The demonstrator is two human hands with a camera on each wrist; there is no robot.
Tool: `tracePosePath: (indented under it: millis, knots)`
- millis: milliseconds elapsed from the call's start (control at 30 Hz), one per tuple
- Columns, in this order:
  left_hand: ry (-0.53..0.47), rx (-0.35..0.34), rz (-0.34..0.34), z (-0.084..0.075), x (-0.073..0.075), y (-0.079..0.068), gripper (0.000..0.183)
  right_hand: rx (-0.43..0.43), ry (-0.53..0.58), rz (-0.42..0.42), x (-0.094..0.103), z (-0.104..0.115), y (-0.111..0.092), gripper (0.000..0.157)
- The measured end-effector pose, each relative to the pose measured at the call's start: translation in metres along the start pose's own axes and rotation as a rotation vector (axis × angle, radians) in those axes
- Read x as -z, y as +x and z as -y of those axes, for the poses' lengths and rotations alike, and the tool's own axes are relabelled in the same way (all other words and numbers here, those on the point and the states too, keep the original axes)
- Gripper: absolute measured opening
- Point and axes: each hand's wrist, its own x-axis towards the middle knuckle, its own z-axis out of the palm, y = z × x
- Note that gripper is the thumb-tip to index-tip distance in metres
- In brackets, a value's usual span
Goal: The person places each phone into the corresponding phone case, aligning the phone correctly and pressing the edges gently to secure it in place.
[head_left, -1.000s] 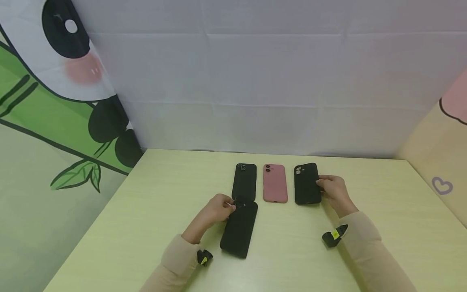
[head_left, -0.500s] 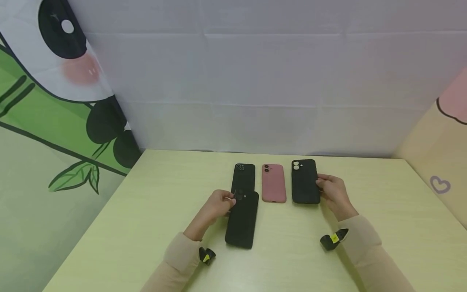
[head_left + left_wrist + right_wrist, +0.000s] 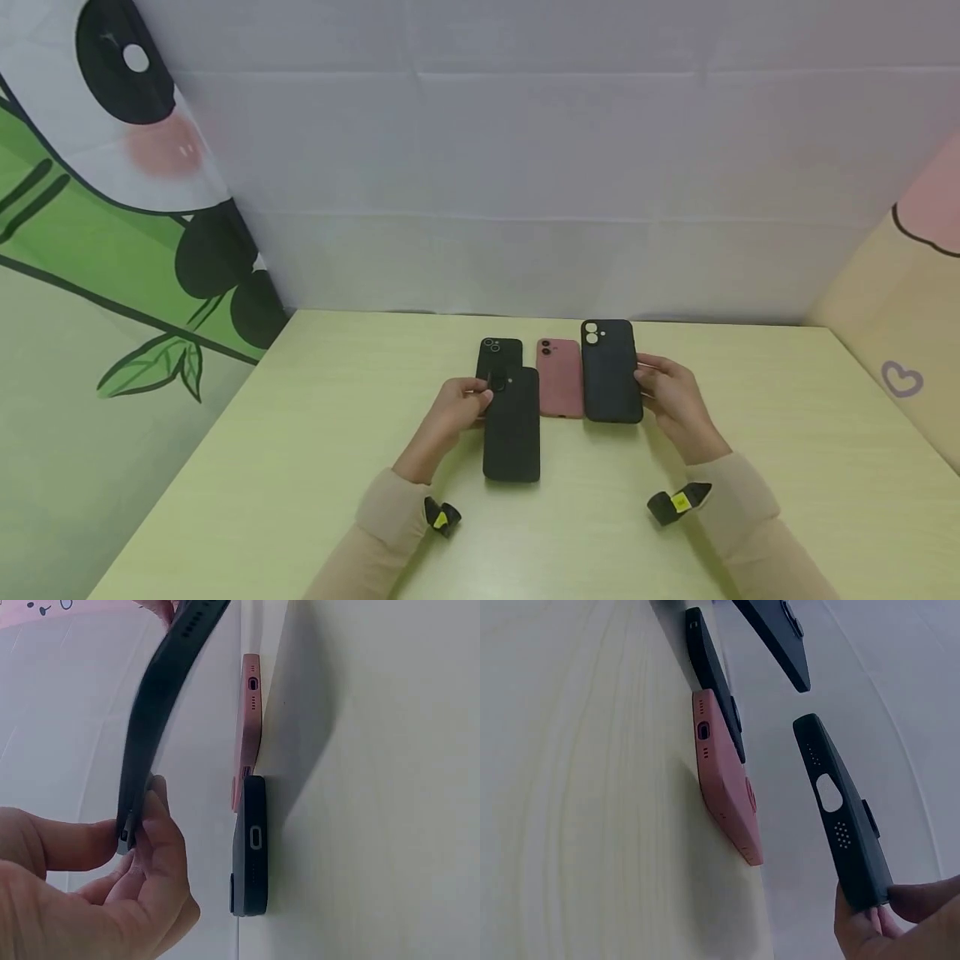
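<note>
My left hand (image 3: 455, 414) pinches a black phone case (image 3: 512, 433) by its upper left edge, between thumb and fingers. In the left wrist view this case (image 3: 154, 712) is seen edge-on and lifted off the table. My right hand (image 3: 675, 404) grips a dark phone case (image 3: 611, 375) by its right edge; pale camera holes show through its top corner. Its bottom edge, with an oval opening, faces the right wrist view. Between the hands lies a pink phone (image 3: 559, 379), back up. A black phone (image 3: 501, 354) beside it is partly hidden by the left-hand case.
The pale wooden table (image 3: 300, 500) spreads out around the phones. Behind its far edge hangs a grey-white cloth (image 3: 465, 167). Cartoon-printed panels, the left one green (image 3: 112, 275), stand on both sides.
My left hand has moved up and right, and its case has turned from slanted to nearly straight. My right hand has raised its case and brought it left, close over the pink phone's right edge.
</note>
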Motion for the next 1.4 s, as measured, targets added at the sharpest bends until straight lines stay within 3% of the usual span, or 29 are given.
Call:
tracePosePath:
  millis: [267, 700, 1400]
  knots:
    - [-0.073, -0.024, -0.041, -0.008, -0.012, 0.012, 0.033, 0.014, 0.069, 0.094, -0.01, 0.005, -0.006, 0.045]
    - [-0.188, -0.012, -0.068, -0.013, -0.026, 0.028, 0.037, -0.004, 0.071, 0.168, -0.022, -0.001, -0.008, 0.043]
    - [-0.238, -0.023, -0.038, -0.014, -0.034, 0.028, 0.036, -0.009, 0.017, 0.215, -0.033, -0.014, -0.01, 0.04]
